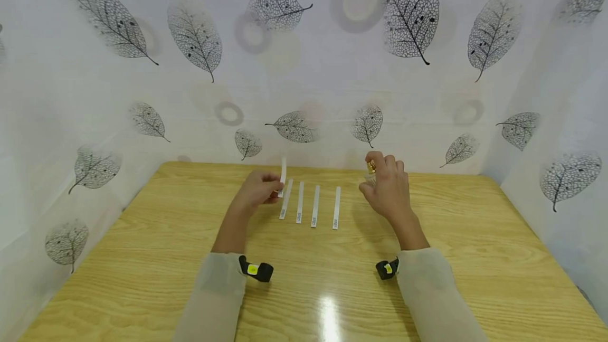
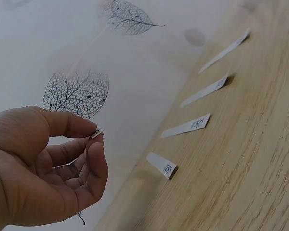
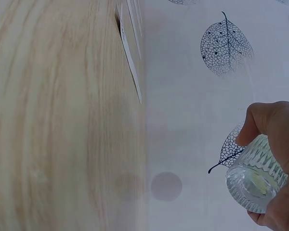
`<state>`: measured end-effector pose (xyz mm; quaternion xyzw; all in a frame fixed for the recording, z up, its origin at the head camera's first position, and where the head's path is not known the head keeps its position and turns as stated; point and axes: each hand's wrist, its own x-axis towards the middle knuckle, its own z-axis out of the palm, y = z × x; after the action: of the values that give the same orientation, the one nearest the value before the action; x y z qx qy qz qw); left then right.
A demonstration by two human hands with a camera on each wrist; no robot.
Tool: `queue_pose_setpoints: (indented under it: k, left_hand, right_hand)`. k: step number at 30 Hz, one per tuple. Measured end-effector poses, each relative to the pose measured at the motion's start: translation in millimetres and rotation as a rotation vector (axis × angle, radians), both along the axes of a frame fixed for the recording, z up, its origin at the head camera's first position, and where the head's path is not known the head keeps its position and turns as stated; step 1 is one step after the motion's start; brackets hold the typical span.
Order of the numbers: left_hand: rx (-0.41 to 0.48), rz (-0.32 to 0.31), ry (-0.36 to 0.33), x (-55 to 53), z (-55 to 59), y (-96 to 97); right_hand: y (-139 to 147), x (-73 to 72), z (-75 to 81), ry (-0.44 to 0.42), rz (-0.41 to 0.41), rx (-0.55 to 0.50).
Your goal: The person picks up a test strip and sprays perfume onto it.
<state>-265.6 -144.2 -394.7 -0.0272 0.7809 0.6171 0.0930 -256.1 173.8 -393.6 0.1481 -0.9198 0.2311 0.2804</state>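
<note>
Between thumb and fingertips, my left hand (image 1: 255,192) pinches a narrow white paper strip (image 1: 283,171), which stands up above the table. Only the printed end of that strip shows clearly in the left wrist view, at the fingertips. My right hand (image 1: 390,186) grips a ribbed clear glass spray bottle (image 3: 253,180) with a gold top (image 1: 371,167); the forefinger lies on the top. The bottle is raised off the table, its thick glass base facing the right wrist camera. Several matching paper strips (image 1: 336,208) lie in a row between the hands, printed ends toward me.
The wooden table (image 1: 304,268) reaches back to a pale cloth (image 1: 313,83) with a leaf print, which also hangs at both sides. A black wrist camera (image 1: 256,269) sits on the left sleeve, another (image 1: 387,269) on the right.
</note>
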Motion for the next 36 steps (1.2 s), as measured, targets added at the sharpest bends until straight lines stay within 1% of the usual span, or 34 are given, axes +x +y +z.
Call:
queue_pose_setpoints:
  k: [7,11,14,17,20,22,25,29,36]
  left_hand:
    - [-0.095,0.025,-0.032,-3.0,-8.5,-10.5]
    - [-0.151,0.026,-0.053,-5.2,-14.1,-15.1]
    - [-0.187,0.012,-0.062,-6.3,-17.2,-17.6]
    - [-0.212,0.002,-0.071,-6.2,-19.0,-19.1]
    - [-0.216,-0.012,-0.083,-5.5,-20.2,-20.2]
    - [-0.214,-0.02,-0.091,-4.7,-20.9,-20.7]
    - [-0.234,-0.025,-0.095,-4.1,-22.2,-21.9]
    - [-0.287,-0.021,-0.103,-4.6,-23.7,-23.9]
    - [-0.338,0.02,-0.109,-5.6,-25.2,-26.5]
  right_hand:
    - [0,0.0,-0.2,-0.013,-0.004,0.017]
    - [0,-0.5,-1.0,-0.007,-0.002,0.017]
    - [0,-1.0,-1.7,-0.005,0.0,0.015]
    - [0,-1.2,-1.9,-0.009,0.0,0.014]
    - [0,-0.7,-1.5,-0.019,0.0,0.012]
    - [0,-0.4,-1.3,-0.015,0.001,0.01]
    - [0,-1.1,-1.9,-0.006,0.003,0.008]
    - [0,-1.6,-3.2,0.004,0.01,0.008]
    - [0,-2.5,-3.9,0.017,0.024,0.009]
